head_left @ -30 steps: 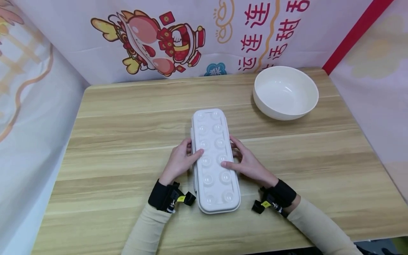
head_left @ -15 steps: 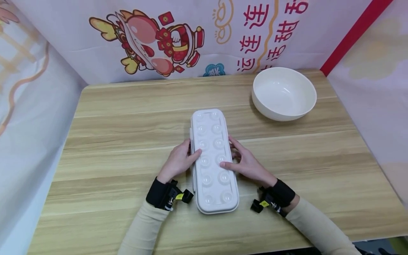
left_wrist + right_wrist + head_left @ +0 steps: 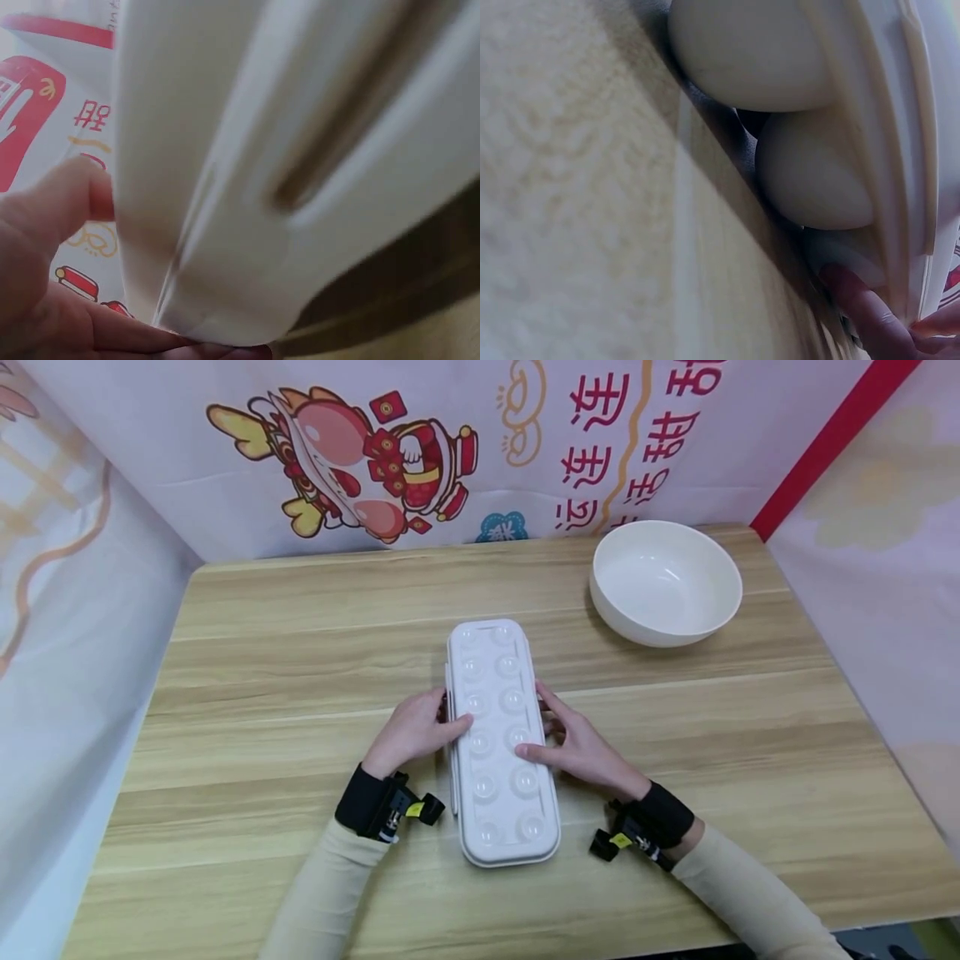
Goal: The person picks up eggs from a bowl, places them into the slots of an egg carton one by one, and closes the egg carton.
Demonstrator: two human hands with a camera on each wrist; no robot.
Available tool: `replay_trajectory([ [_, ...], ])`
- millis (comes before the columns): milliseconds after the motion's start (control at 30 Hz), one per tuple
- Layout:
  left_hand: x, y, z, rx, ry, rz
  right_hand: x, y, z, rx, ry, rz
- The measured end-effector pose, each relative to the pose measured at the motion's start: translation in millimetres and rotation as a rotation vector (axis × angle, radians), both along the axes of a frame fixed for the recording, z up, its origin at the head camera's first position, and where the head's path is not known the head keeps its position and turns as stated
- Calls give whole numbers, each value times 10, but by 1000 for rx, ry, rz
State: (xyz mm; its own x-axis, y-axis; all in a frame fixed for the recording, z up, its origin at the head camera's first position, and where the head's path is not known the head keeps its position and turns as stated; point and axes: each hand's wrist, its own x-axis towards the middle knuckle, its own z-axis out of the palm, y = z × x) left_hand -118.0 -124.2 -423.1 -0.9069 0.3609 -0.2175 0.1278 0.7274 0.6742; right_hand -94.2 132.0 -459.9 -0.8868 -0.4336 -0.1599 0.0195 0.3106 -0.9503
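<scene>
Both hands [image 3: 411, 735] still grip the white tray [image 3: 501, 743], unmoved

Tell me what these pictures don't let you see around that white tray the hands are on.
- Head view: what is inside the white lidded tray is hidden by its domed top.
- Head view: the left hand and right hand curl over the tray's edges, so their fingertips underneath are hidden.
- Left wrist view: the tray fills the blurred frame; the table is barely seen.
- Right wrist view: the tray's rounded cups are blurred; the white bowl is out of frame.

Tray [image 3: 501, 743] mid table [image 3: 247, 677], betw hands; bowl [image 3: 664, 582] behind-right
</scene>
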Motion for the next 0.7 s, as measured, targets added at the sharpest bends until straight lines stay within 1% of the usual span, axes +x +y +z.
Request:
replay_trajectory([
  [100, -37, 4, 35, -20, -8, -17, 1, 12, 4, -5, 5, 0],
  [233, -38, 10, 67, -36, -30, -21, 11, 18, 5, -8, 13, 8],
  [333, -32, -3, 65, -38, -34, -25, 18, 8, 9, -1, 13, 12],
  [500, -25, -21, 35, -9, -58, -25, 25, -10, 12, -1, 18, 11],
  [600, -32, -19, 9, 23, -69, -9, 20, -13, 11, -5, 27, -5],
  [700, -35, -2, -17, 85, -120, 45, 8, -5, 16, -2, 34, -16],
])
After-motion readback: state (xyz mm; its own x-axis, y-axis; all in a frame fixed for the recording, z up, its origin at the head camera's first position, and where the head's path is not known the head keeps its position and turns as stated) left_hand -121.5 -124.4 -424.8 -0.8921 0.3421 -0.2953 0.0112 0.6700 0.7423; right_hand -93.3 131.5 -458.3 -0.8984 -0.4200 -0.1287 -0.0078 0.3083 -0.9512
